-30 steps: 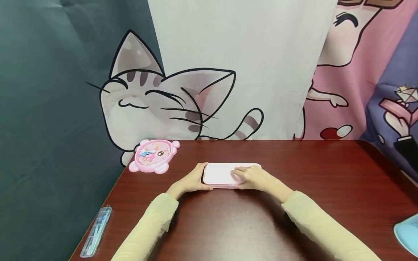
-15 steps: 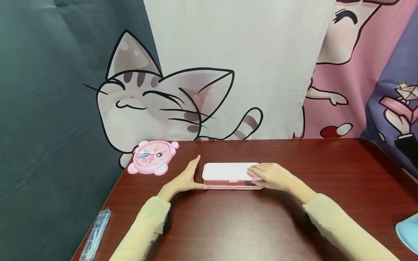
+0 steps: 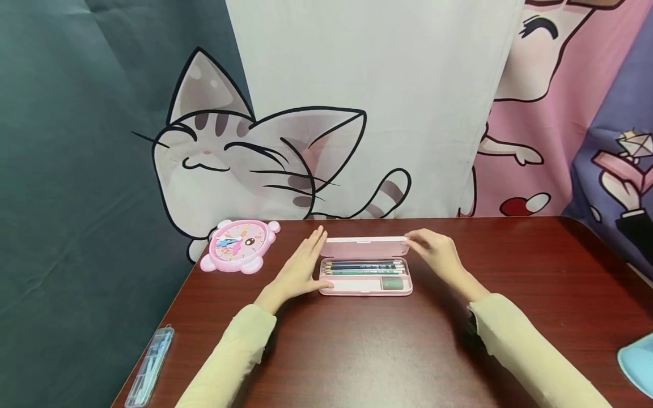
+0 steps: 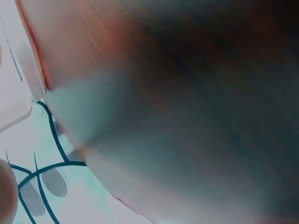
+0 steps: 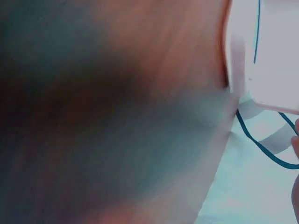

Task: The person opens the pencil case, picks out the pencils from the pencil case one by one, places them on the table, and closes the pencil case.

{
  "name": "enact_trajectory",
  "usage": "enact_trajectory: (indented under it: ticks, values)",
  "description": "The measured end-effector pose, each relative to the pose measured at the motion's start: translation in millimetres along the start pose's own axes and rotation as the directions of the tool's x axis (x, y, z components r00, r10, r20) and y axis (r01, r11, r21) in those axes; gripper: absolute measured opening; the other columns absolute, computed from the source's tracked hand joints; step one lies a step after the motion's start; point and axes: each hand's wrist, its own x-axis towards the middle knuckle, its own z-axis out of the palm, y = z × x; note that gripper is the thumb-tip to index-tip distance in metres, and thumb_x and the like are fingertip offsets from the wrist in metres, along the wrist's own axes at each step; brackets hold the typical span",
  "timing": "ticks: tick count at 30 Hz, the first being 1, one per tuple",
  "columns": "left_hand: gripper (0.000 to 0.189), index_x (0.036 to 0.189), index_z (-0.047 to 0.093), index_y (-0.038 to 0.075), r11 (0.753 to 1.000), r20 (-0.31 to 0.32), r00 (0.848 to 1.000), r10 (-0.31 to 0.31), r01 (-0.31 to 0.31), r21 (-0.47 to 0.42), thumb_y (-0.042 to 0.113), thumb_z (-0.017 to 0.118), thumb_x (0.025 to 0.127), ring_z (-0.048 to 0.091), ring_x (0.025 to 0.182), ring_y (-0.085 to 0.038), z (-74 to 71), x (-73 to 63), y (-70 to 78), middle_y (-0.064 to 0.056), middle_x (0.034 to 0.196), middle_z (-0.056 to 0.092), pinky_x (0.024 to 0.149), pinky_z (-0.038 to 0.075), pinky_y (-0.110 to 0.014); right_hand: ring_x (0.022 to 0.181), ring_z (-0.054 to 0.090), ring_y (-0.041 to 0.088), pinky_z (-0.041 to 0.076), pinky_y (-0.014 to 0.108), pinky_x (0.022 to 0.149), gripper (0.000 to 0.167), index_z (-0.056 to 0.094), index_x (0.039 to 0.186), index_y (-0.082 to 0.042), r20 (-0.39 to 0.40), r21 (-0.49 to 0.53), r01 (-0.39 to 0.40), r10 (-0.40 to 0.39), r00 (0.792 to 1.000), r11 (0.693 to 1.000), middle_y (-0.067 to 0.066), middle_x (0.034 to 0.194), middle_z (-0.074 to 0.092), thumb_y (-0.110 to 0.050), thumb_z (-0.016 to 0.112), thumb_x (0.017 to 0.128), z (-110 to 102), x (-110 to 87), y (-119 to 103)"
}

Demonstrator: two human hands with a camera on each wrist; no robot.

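Observation:
A pink pencil case (image 3: 352,285) lies on the table with its lid (image 3: 367,247) raised and tilted back. Inside are several pencils (image 3: 363,267) in a row and a grey-green block (image 3: 392,283) at the front right. My left hand (image 3: 298,269) has its fingers straight beside the left end, its thumb on the front left corner. At the lid's right corner my right hand (image 3: 439,258) pinches the edge between thumb and fingers. Both wrist views are mostly blurred tabletop; the raised lid (image 5: 278,51) shows at the right wrist view's edge, with fingertips below it.
A pink toy clock (image 3: 240,245) lies at the table's back left. Along the left edge is a clear plastic box (image 3: 150,365) with bluish contents. A light blue object (image 3: 637,362) is partly visible at far right. A cartoon curtain (image 3: 433,102) hangs behind the brown table (image 3: 367,345).
The lid has swung up and back from closed, uncovering the pencils. My right hand slid right, then rose with the lid. My left hand briefly drew away, then returned to the case's left end.

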Motion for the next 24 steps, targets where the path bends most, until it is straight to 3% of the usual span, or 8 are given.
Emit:
enact_trajectory:
  ticks: [2,5,7,9,13,17,19,24]
  values:
    - [0.113,0.146,0.009,0.000,0.997,0.007,1.000,0.025,-0.025,0.072,0.056,0.070,0.069,0.010,0.143,-0.026,1.2,4.3,1.7,-0.013,0.155,0.006,0.115,0.017,-0.040,0.069,0.066,0.019,0.047,0.013,0.063,0.017,0.070,0.086,-0.005,0.006,0.038,-0.123,0.123,0.992,0.992,0.007,0.079,0.071,-0.005,0.076,0.070,2,2.2,0]
    - [0.115,0.145,0.008,-0.002,0.993,0.029,1.000,0.004,-0.008,0.120,0.059,0.069,0.069,0.007,0.143,-0.026,1.3,10.3,1.9,-0.015,0.154,0.005,0.115,0.015,-0.040,0.073,0.067,0.023,0.044,0.004,0.065,0.019,0.069,0.090,-0.001,0.023,0.115,-0.287,0.286,0.958,0.951,0.012,0.083,0.071,-0.005,0.075,0.072,3,0.6,-1]
    - [0.118,0.145,0.006,-0.003,0.994,0.038,0.999,-0.026,0.022,0.103,0.059,0.070,0.068,0.005,0.143,-0.026,1.4,14.3,0.4,-0.018,0.154,0.004,0.115,0.014,-0.040,0.073,0.066,0.024,0.044,0.005,0.064,0.019,0.068,0.089,0.001,0.036,0.132,-0.355,0.354,0.935,0.925,0.013,0.082,0.070,-0.005,0.075,0.072,2,-4.0,-1]
    - [0.121,0.145,0.002,-0.003,0.997,0.056,0.997,-0.056,0.053,0.060,0.059,0.071,0.067,0.004,0.143,-0.026,1.7,17.4,-1.9,-0.019,0.153,0.001,0.115,0.014,-0.041,0.072,0.066,0.023,0.048,0.012,0.063,0.017,0.069,0.085,0.000,0.062,0.102,-0.379,0.374,0.925,0.920,0.012,0.079,0.070,-0.007,0.076,0.071,2,-10.0,0]
    - [0.124,0.144,-0.003,-0.004,0.988,0.151,0.979,-0.135,0.144,-0.049,0.055,0.073,0.067,0.004,0.143,-0.027,3.7,18.7,-7.5,-0.020,0.153,-0.003,0.114,0.015,-0.045,0.073,0.066,0.022,0.053,0.030,0.066,0.015,0.070,0.085,0.000,0.227,0.051,-0.336,0.317,0.921,0.940,0.010,0.079,0.069,-0.008,0.075,0.073,8,-20.1,-1]
    - [0.120,0.144,-0.003,-0.004,0.967,0.297,0.936,-0.189,0.231,-0.110,0.051,0.072,0.070,0.004,0.143,-0.028,7.1,17.3,-9.8,-0.019,0.153,-0.005,0.115,0.014,-0.045,0.078,0.063,0.021,0.053,0.036,0.071,0.022,0.068,0.094,0.000,0.415,0.067,-0.264,0.214,0.884,0.962,0.009,0.086,0.067,-0.010,0.073,0.075,16,-22.8,-8]
    - [0.117,0.144,-0.002,-0.004,0.958,0.350,0.914,-0.203,0.259,-0.121,0.052,0.071,0.072,0.005,0.143,-0.027,9.5,18.0,-10.0,-0.019,0.153,-0.003,0.115,0.014,-0.043,0.079,0.061,0.020,0.051,0.037,0.072,0.026,0.068,0.097,-0.002,0.464,0.060,-0.220,0.168,0.870,0.974,0.008,0.089,0.066,-0.013,0.074,0.075,19,-21.5,-12]
    - [0.114,0.145,0.005,-0.002,0.927,0.399,0.889,-0.225,0.322,-0.194,0.053,0.071,0.070,0.009,0.142,-0.026,15.5,21.5,-11.1,-0.016,0.154,0.003,0.115,0.015,-0.041,0.087,0.061,0.019,0.050,0.038,0.078,0.032,0.067,0.101,-0.004,0.518,0.000,-0.097,0.083,0.851,0.995,0.008,0.095,0.065,-0.022,0.074,0.075,24,-17.3,-17]
